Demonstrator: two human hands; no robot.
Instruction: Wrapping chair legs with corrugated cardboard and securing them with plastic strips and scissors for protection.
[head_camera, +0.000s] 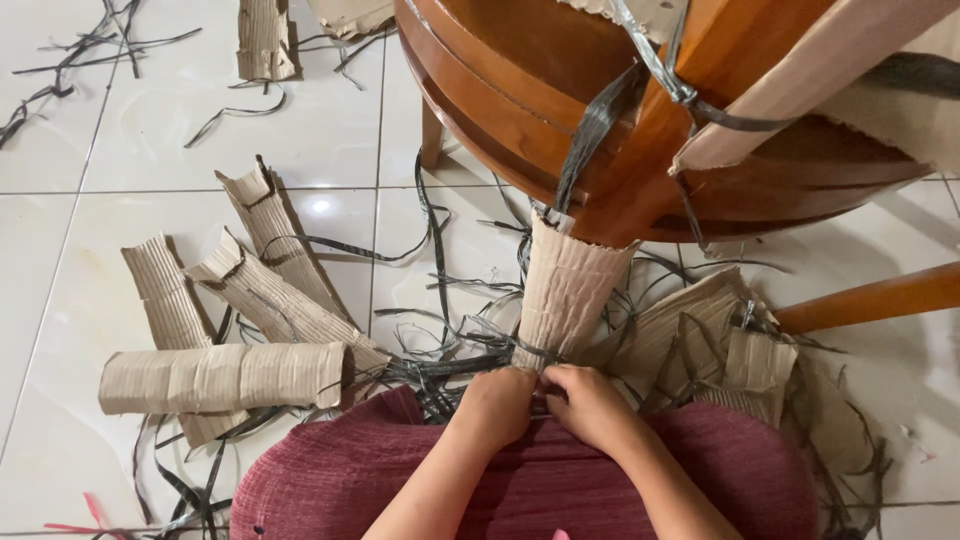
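Note:
My left hand (497, 403) and my right hand (590, 402) meet at the lower end of a corrugated cardboard sleeve (566, 295) wrapped around a leg of an overturned brown wooden chair (560, 110). Both hands have their fingers closed on the dark plastic strap (530, 350) that binds the sleeve's lower end. What the fingertips grip exactly is hidden under the hands. More grey strapping (600, 120) runs up over the chair seat to another cardboard-wrapped part (800, 85).
Torn cardboard rolls (225, 378) and strips (275, 225) lie on the white tiled floor (100, 150) to the left, amid loose dark straps (430, 240). A bare chair leg (870, 297) juts out at the right. My lap in maroon cloth (340, 470) fills the bottom.

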